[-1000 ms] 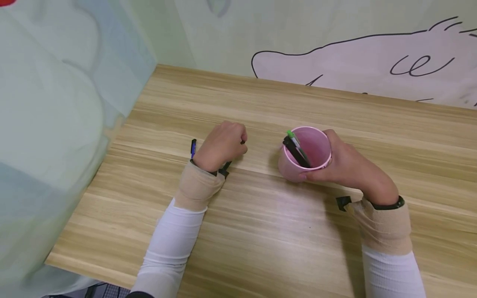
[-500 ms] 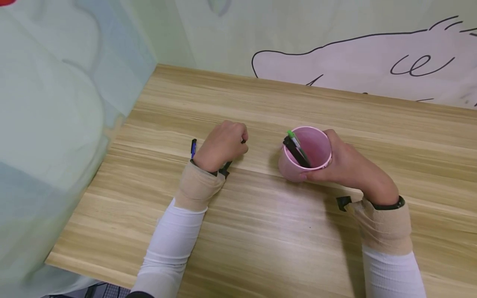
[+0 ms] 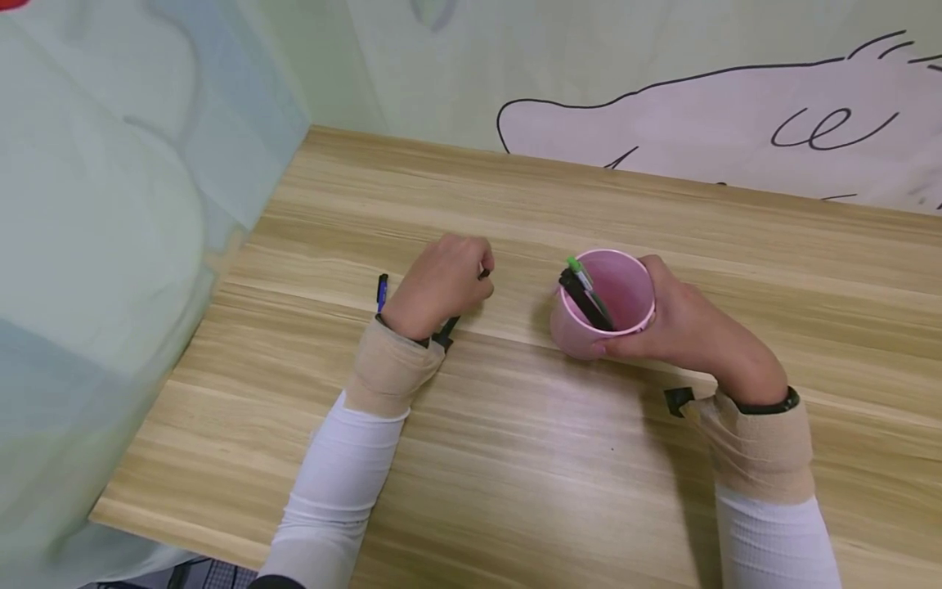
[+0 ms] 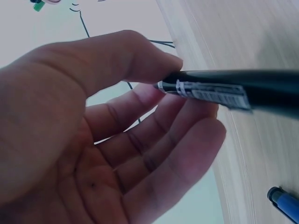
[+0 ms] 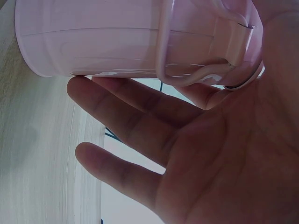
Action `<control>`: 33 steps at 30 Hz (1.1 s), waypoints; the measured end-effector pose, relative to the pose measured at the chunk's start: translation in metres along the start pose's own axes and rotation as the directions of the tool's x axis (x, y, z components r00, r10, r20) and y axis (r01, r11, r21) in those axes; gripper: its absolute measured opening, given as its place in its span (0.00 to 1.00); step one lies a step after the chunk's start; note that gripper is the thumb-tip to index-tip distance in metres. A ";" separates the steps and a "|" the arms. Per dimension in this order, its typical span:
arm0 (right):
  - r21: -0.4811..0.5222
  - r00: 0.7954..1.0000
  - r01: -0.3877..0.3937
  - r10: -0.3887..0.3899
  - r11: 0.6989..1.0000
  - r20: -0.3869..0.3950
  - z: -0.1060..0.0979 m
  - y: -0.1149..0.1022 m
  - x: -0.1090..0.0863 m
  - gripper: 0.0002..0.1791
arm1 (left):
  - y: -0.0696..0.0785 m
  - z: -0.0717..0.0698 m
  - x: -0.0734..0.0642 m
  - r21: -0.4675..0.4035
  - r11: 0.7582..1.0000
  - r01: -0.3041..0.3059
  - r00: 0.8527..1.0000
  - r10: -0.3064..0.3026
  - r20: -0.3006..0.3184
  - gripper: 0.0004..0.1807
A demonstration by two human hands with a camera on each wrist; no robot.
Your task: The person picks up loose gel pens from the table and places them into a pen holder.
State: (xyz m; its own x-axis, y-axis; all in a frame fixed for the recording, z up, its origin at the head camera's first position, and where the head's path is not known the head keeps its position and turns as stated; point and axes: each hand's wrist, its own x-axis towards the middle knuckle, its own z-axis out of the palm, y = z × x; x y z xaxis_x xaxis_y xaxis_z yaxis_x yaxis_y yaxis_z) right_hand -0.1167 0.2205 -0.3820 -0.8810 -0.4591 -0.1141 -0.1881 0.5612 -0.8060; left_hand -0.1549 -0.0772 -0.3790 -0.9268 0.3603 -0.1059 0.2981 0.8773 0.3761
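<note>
My left hand [image 3: 445, 282] pinches a black pen [image 4: 224, 91] between thumb and fingertips. In the left wrist view the pen carries a white barcode label and runs off to the right; in the head view the hand covers most of it. My right hand [image 3: 684, 323] grips the rim and side of a pink pail [image 3: 570, 337], which stands upright. Its looped pink handle [image 5: 164, 46] hangs down the side in the right wrist view. Inside lean a green-topped pen [image 3: 581, 274] and a thick black pen [image 3: 585, 303].
A blue pen with a black end [image 3: 382, 293] lies on the wood-grain table [image 3: 515, 491], left of my left hand and partly hidden by it. A printed wall covering [image 3: 441, 82] borders the table's back and left edges.
My left hand has shifted slightly up and right, and a bit more of the black pen shows beyond its fingers. The right hand and the pail have stayed put.
</note>
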 end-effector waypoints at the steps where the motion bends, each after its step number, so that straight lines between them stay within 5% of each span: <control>1: -0.001 1.000 -0.009 0.009 1.000 -0.001 0.000 0.000 0.000 0.53 | 0.000 0.000 0.000 -0.002 1.000 -0.001 1.000 0.001 -0.002 0.12; 7: -0.023 0.998 -0.058 0.058 0.998 -0.015 0.001 -0.001 0.001 0.52 | 0.001 0.000 0.000 -0.012 1.000 0.001 1.000 -0.001 -0.009 0.12; 33: -0.039 0.998 -0.055 0.054 0.998 -0.009 0.000 -0.003 -0.001 0.52 | 0.002 -0.001 0.002 -0.011 1.000 -0.029 0.996 0.027 -0.085 0.11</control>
State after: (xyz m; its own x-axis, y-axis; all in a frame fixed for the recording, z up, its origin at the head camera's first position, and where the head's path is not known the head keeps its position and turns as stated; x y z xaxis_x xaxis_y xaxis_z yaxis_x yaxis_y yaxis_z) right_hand -0.1156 0.2192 -0.3800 -0.8937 -0.4220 -0.1527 -0.1564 0.6119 -0.7753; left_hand -0.1559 -0.0749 -0.3774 -0.9344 0.3559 -0.0166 0.3218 0.8630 0.3895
